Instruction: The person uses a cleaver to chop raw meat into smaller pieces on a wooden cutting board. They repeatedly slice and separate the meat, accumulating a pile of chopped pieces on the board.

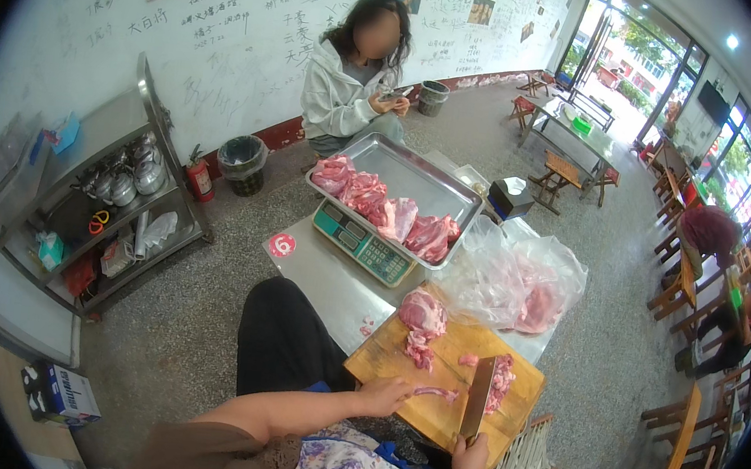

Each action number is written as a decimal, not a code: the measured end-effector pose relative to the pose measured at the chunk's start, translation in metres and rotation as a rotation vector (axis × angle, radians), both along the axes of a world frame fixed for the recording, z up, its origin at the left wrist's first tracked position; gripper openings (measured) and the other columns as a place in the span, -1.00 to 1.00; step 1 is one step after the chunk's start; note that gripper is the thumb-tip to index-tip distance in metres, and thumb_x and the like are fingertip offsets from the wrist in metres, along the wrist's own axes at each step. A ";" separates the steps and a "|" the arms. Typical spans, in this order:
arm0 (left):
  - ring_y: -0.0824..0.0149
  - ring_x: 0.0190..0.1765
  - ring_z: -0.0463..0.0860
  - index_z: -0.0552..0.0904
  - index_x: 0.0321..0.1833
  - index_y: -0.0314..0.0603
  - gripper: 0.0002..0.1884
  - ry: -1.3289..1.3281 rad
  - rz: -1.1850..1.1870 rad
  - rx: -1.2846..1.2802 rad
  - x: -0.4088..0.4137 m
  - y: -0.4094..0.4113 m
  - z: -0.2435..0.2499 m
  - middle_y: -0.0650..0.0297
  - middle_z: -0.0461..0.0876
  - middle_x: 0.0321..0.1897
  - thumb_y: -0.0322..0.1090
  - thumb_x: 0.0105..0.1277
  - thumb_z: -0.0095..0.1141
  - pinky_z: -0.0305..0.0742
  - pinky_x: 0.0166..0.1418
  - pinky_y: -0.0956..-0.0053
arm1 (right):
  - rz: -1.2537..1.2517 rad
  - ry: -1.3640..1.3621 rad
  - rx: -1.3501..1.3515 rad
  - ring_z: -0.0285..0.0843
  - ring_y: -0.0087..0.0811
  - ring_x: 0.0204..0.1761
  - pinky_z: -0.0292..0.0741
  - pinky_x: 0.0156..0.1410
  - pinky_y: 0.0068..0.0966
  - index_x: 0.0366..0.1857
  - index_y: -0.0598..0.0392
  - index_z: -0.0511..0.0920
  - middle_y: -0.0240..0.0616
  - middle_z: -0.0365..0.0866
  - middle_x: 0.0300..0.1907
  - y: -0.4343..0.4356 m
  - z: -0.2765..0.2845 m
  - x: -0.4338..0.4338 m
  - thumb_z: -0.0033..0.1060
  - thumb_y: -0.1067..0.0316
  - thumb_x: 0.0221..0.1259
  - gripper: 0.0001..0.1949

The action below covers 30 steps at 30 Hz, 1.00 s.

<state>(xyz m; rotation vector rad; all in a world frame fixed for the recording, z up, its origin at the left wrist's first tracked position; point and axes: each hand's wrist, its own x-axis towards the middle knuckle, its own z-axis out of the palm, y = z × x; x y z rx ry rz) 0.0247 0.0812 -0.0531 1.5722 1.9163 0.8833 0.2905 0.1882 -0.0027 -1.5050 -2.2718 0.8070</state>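
My left hand (386, 396) grips the near end of a thin strip of raw meat (436, 393) lying on the wooden cutting board (363, 362). In my right hand (471, 447) is the handle of a cleaver (479, 394), its blade beside a pile of cut meat pieces (502, 382). One small piece lies just left of the blade. A larger chunk of raw meat (423, 312) rests at the board's far left corner. Beyond it, a steel tray (423, 164) with several large meat pieces sits on a digital scale (361, 243). Clear plastic bags of meat (536, 291) lie to the right.
Board and scale stand on a low metal table (317, 276). A person (349, 83) sits across from me holding a phone. Bins, a fire extinguisher (200, 177) and a metal shelf (110, 175) with kettles are to the left. A folding stool (534, 450) touches the right side.
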 end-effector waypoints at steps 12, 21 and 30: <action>-0.04 0.05 0.66 0.65 0.04 -0.05 -0.78 0.008 -0.025 0.001 -0.001 0.001 -0.008 0.11 0.63 -0.04 -0.22 0.40 0.21 0.57 0.14 0.13 | -0.002 -0.029 0.021 0.62 0.28 -0.31 0.52 -0.21 -0.04 -0.30 0.25 0.41 0.21 0.61 -0.42 0.006 -0.010 0.004 0.44 0.31 0.23 -0.68; -0.01 0.00 0.69 0.60 0.20 -0.12 -0.66 -0.041 -0.081 -0.155 -0.007 0.005 0.015 0.04 0.63 -0.02 -0.26 0.40 0.21 0.59 0.09 0.15 | -0.009 -0.027 0.019 0.63 0.29 -0.29 0.53 -0.20 -0.02 -0.28 0.24 0.42 0.21 0.62 -0.41 0.008 -0.010 0.004 0.44 0.28 0.23 -0.67; 0.41 -0.07 0.68 -0.21 0.73 0.03 0.03 -0.926 0.341 0.234 -0.050 0.043 0.109 -0.14 0.09 0.65 -0.56 0.38 0.22 0.60 0.06 0.47 | -0.015 -0.008 0.009 0.64 0.24 -0.27 0.53 -0.16 -0.05 -0.26 0.23 0.45 0.17 0.63 -0.39 0.010 -0.013 0.006 0.43 0.31 0.22 -0.70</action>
